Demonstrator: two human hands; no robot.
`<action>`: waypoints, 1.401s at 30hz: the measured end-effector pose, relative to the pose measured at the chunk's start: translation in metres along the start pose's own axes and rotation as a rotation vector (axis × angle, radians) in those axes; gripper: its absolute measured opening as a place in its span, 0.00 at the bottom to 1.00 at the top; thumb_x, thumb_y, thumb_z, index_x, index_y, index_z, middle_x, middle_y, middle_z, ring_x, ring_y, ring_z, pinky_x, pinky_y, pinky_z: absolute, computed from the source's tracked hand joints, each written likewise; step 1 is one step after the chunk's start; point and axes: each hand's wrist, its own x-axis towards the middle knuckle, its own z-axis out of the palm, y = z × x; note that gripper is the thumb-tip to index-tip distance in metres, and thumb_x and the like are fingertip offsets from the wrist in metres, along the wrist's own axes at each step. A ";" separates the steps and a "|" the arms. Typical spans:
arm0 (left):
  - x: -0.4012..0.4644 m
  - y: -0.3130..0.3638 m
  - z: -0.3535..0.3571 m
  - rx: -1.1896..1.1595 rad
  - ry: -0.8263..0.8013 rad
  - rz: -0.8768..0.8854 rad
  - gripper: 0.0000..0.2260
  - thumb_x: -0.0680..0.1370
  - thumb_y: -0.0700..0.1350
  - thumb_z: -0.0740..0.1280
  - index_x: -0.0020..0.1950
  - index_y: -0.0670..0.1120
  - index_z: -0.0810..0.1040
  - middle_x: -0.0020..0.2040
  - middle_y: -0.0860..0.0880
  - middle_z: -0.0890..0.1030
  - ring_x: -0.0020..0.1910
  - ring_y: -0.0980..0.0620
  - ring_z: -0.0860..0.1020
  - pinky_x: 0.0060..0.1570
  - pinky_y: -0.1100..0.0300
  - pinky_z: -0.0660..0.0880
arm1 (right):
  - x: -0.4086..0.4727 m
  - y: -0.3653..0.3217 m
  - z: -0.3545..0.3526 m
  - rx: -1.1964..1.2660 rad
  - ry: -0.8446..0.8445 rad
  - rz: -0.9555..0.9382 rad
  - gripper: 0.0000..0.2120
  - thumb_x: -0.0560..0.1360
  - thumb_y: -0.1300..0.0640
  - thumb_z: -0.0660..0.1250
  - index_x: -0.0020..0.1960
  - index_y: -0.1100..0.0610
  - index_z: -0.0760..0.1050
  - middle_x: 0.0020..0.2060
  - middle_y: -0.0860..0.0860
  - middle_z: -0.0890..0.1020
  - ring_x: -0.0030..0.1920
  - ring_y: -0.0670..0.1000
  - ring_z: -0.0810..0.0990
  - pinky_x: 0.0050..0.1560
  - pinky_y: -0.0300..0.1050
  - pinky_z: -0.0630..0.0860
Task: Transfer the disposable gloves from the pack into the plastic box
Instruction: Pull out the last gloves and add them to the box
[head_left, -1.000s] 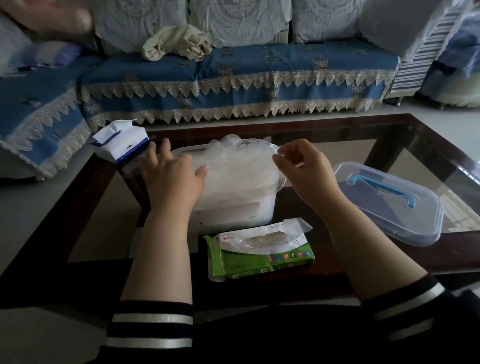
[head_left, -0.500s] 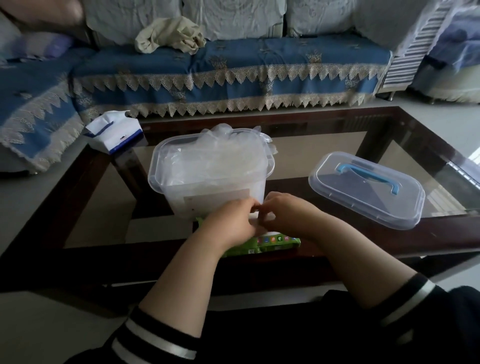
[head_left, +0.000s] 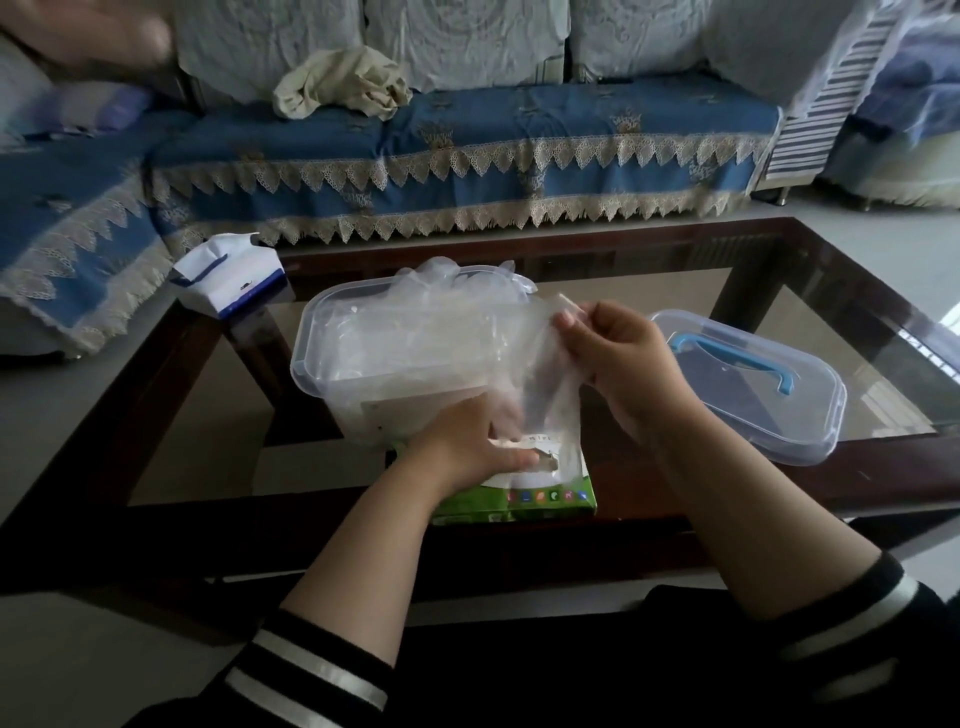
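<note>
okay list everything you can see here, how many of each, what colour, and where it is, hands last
Clear plastic box: one, transparent, centre of table, open.
Clear disposable gloves in the box: a pile, count unclear, heaped above the rim.
Clear glove being pulled out: at least one, stretched between pack and right hand.
Green and white glove pack: one, near table edge, before the box.
Clear lid with blue handle: one, right of the box.
White and blue tissue pack: one, far-left table corner.
Dark glass-topped table: one.
Blue lace-trimmed sofa: behind the table.
Beige crumpled cloth: one, on the sofa.
Left hand: holds the pack.
Right hand: pinches the glove.
</note>
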 end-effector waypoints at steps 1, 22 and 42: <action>-0.001 0.004 -0.006 -0.089 -0.018 0.019 0.18 0.70 0.48 0.77 0.56 0.51 0.75 0.50 0.59 0.79 0.49 0.66 0.78 0.51 0.72 0.73 | 0.001 -0.002 -0.002 0.006 0.022 0.008 0.06 0.76 0.58 0.66 0.45 0.60 0.77 0.35 0.52 0.80 0.36 0.51 0.79 0.43 0.49 0.80; -0.014 0.049 -0.046 -0.482 0.636 0.128 0.12 0.79 0.50 0.66 0.57 0.47 0.68 0.50 0.50 0.79 0.33 0.57 0.81 0.30 0.62 0.78 | -0.003 -0.014 -0.001 0.109 0.020 0.017 0.11 0.73 0.62 0.69 0.54 0.60 0.74 0.44 0.53 0.80 0.37 0.50 0.81 0.36 0.46 0.82; 0.028 -0.010 -0.098 0.197 0.771 -0.229 0.14 0.82 0.37 0.58 0.60 0.49 0.79 0.61 0.48 0.79 0.56 0.47 0.77 0.47 0.55 0.73 | 0.081 0.013 0.046 -0.432 0.345 -0.270 0.12 0.76 0.61 0.66 0.59 0.53 0.74 0.54 0.49 0.74 0.42 0.39 0.74 0.44 0.24 0.71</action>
